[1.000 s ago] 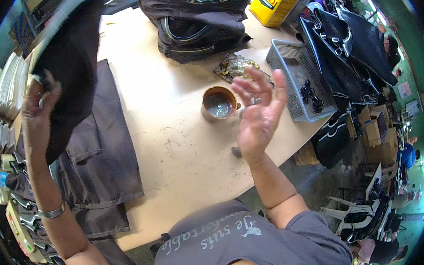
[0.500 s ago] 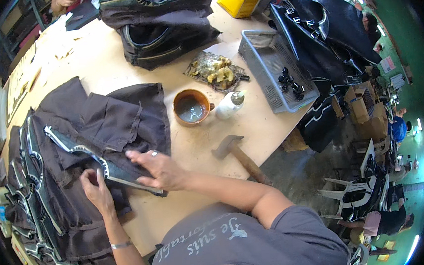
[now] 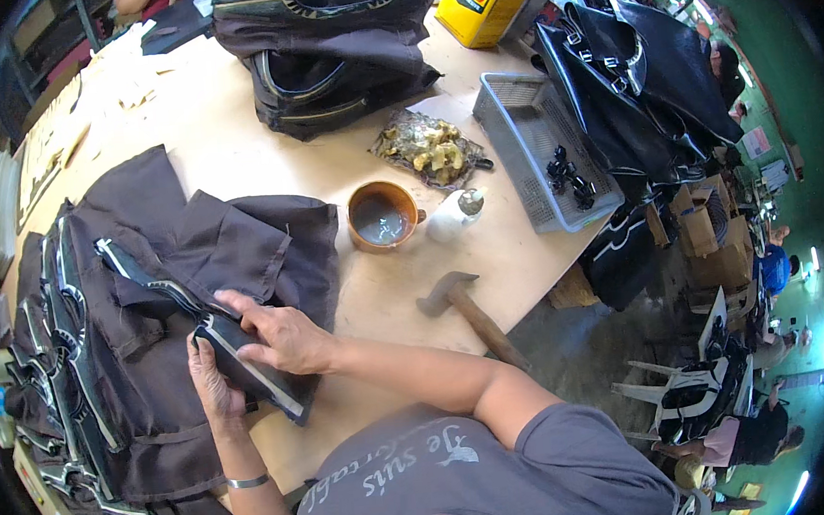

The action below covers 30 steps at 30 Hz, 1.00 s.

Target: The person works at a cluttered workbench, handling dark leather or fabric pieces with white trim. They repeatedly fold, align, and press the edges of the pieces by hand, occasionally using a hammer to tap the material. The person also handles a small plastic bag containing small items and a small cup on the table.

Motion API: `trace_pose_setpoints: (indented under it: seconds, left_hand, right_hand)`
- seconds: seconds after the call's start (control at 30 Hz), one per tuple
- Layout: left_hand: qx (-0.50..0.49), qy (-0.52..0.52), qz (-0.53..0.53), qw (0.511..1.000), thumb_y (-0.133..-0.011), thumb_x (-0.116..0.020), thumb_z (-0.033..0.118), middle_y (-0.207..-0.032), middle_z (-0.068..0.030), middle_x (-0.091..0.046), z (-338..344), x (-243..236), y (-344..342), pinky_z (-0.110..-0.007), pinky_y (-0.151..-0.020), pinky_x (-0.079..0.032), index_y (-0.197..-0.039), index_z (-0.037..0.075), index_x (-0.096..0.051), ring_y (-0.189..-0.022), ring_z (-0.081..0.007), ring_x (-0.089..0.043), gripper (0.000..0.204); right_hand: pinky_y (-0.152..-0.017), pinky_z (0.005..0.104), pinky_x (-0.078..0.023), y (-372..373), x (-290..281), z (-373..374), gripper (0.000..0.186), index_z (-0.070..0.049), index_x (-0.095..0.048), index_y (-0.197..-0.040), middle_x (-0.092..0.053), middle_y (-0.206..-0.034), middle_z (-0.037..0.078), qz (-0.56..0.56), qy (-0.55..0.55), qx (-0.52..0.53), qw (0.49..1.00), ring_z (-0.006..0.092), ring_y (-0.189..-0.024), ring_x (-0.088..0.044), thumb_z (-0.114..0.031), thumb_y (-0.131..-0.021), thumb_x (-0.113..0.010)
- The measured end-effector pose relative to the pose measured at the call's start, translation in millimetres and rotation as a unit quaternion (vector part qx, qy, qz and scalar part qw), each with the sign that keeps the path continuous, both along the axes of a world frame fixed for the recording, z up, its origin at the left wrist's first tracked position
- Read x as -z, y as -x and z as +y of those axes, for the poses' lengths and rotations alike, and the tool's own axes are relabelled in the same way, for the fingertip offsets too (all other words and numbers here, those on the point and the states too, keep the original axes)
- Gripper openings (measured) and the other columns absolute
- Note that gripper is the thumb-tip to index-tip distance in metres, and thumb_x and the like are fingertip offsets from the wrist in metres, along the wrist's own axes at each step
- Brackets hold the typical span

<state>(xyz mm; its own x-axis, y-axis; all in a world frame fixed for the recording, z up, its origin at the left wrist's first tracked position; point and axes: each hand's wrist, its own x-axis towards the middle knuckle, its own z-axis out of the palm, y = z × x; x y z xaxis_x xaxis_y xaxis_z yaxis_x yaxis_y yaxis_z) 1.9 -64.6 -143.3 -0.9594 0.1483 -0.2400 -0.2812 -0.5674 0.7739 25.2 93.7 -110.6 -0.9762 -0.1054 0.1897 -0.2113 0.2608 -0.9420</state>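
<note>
A dark fabric bag panel [image 3: 272, 383] with a black, pale-edged trim lies on the stack at the left, its near end raised and bent. My left hand [image 3: 217, 381] is closed on its left edge, thumb on top and the other fingers mostly hidden beneath. From the right, my right hand [image 3: 288, 337] grips the same panel near the middle of the curved trim, index finger forward and thumb lower down on the strip. Under and beside it are more dark fabric panels [image 3: 168, 412] with similar trimmed edges.
An orange-brown cup [image 3: 360, 234] of whitish liquid, a white bottle [image 3: 446, 220] and a hammer [image 3: 483, 322] are to the right. Beyond them are a glue-crusted lump [image 3: 433, 149], a grey plastic basket [image 3: 510, 153], a yellow can [image 3: 479, 2], stacked dark bags [image 3: 331, 94] and black leather bags [image 3: 649, 74].
The panel's near end has been lifted and bent up. My left hand has moved slightly right with its edge, and my right hand has shifted left onto the trim.
</note>
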Motion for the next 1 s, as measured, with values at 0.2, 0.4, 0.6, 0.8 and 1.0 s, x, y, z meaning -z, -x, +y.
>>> trace_pose_setpoints:
  seconds: [0.2, 0.4, 0.6, 0.8, 1.0]
  left_hand:
    - [-0.047, 0.189, 0.056, 0.979, -0.082, -0.058, 0.005, -0.106, -0.0071, -0.053, -10, 12, -3, -0.028, -0.083, -0.042, -0.109, 0.001, -0.046, -0.095, -0.0139, -0.051, 0.030]
    - [-0.032, 0.536, 0.351, 0.767, -0.071, -0.065, 0.008, -0.098, -0.0164, -0.057, -4, -38, -33, -0.032, -0.084, -0.040, -0.105, -0.001, -0.055, -0.095, -0.0295, -0.053, 0.037]
    - [0.168, 0.505, 0.216, 0.818, -0.077, -0.061, 0.012, -0.061, -0.0116, -0.058, 28, -35, -56, -0.032, -0.053, -0.044, -0.091, -0.003, -0.056, -0.054, -0.0207, -0.056, 0.021]
    - [0.116, 0.317, 0.102, 0.936, -0.077, -0.059, -0.002, -0.082, -0.0009, -0.060, 20, -52, -57, -0.023, -0.060, -0.044, -0.104, -0.002, -0.053, -0.066, -0.0094, -0.052, 0.028]
    - [0.172, 0.292, 0.125, 0.932, -0.089, -0.047, 0.011, -0.098, -0.0047, -0.057, 5, -63, -59, -0.022, -0.079, -0.038, -0.110, -0.004, -0.051, -0.088, -0.0119, -0.050, 0.026]
  right_hand:
    - [-0.059, 0.0214, -0.040, 1, -13, 1, 0.058, -0.008, -0.031, -0.128, -0.048, -0.079, 0.001, 0.030, 0.164, 0.078, 0.983, 0.0073, -0.064, -0.045, -0.002, -0.078, -0.059]
    - [-0.064, 0.0229, -0.041, 12, -15, 2, 0.059, -0.007, -0.030, -0.128, -0.047, -0.081, 0.003, 0.021, 0.171, 0.095, 0.980, 0.0090, -0.069, -0.047, -0.006, -0.077, -0.061]
    - [-0.066, 0.0272, -0.043, 7, -8, 15, 0.055, -0.004, -0.031, -0.127, -0.053, -0.084, 0.009, -0.029, 0.149, 0.080, 0.985, 0.0146, -0.069, -0.053, -0.016, -0.081, -0.058]
    - [-0.078, 0.0337, -0.046, -35, -53, 131, 0.042, -0.006, -0.052, -0.106, -0.053, -0.108, 0.011, 0.156, -0.309, 0.224, 0.911, 0.0255, -0.095, -0.053, -0.023, -0.070, -0.067]
    - [-0.096, 0.0488, -0.031, -22, -36, 162, 0.049, -0.011, -0.061, -0.098, -0.033, -0.131, 0.013, 0.041, -0.551, 0.142, 0.821, 0.0349, -0.124, -0.026, -0.033, -0.057, -0.075]
